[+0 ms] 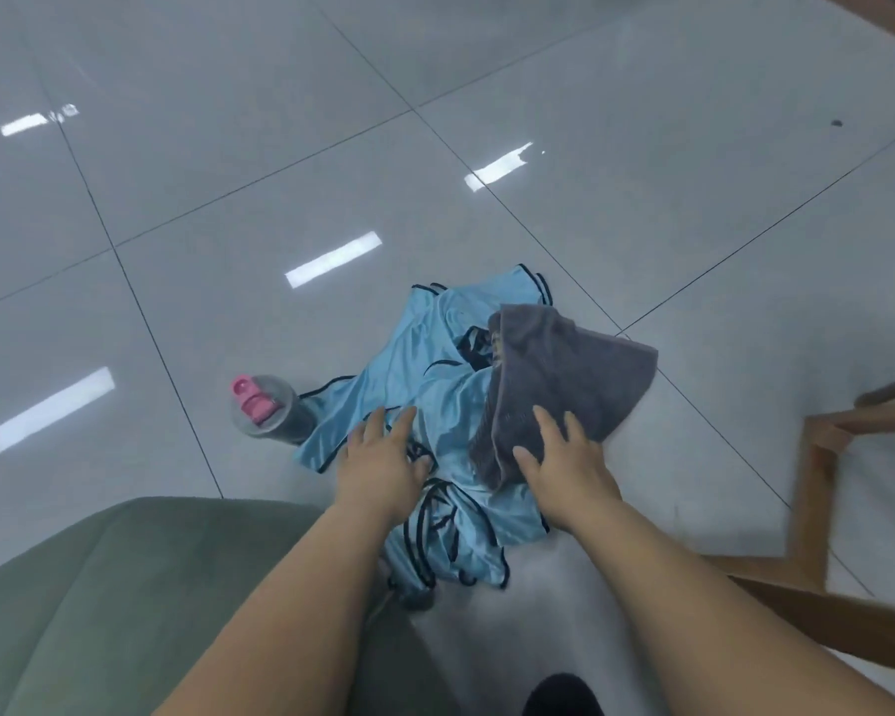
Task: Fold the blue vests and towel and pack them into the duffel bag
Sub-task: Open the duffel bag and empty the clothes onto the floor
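Several blue vests (435, 354) lie heaped on the floor (228, 198), grey towel (569, 364) at their 2 o'clock. Both spread: left hand (383, 459) over vests, right hand (564, 457) on towel. Light, slippery, limp: likely best pinched at trimmed shoulders.

Cool, even, fairly bright light falls from overhead. The glossy tiled floor (228, 147) mirrors the ceiling lamps as white bars of glare (333, 259). Shadows are faint and soft-edged. The whole picture looks slightly smeared. The wooden frame (817, 488) at the right edge and the bottle (267, 410) are clearly blurred. The tile joints bow slightly toward the edges.
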Motion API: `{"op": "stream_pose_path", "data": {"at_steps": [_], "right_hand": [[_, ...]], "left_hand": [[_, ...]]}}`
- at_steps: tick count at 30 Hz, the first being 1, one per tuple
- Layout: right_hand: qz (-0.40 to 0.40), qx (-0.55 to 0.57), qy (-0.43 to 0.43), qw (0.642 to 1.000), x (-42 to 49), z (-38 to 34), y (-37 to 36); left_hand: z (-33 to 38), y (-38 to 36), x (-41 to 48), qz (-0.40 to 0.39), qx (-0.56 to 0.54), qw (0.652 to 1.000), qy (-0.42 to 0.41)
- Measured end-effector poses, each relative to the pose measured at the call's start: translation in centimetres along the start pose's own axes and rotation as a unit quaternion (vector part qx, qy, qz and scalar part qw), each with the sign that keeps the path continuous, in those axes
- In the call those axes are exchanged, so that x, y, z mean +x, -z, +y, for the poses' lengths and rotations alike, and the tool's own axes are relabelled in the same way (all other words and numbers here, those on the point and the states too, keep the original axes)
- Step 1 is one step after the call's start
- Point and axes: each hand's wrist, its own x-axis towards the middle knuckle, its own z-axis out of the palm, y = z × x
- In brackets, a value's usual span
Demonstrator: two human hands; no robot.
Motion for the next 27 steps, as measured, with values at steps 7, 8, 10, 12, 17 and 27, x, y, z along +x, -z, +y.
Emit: {"op": "stream_pose_path", "data": {"at_steps": [7, 8, 10, 12, 17, 27], "right_hand": [[0.015, 0.09, -0.074, 0.993, 7.3, 0.0, -3.6], [0.018, 0.095, -0.081, 0.992, 8.1, 0.0, -3.9], [0.024, 0.098, -0.093, 0.991, 9.6, 0.0, -4.6], [0.028, 0.091, -0.105, 0.99, 11.0, 0.5, -5.0], [-0.018, 0.128, -0.119, 0.984, 13.3, 2.0, -6.0], [-0.003, 0.17, -0.082, 0.982, 13.9, 2.2, -7.2]], "left_hand": [[-1.3, -2.9, 7.9, -0.008, -0.122, 0.988, 0.091], [-1.4, -3.4, 8.9, -0.009, -0.128, 0.986, 0.105], [-1.5, -4.5, 10.7, -0.003, -0.138, 0.982, 0.13], [-1.8, -5.2, 12.4, 0.003, -0.143, 0.979, 0.146], [-2.7, -6.4, 15.3, -0.086, -0.211, 0.961, 0.156], [1.4, -8.1, 14.6, -0.094, -0.384, 0.917, 0.055]]}}
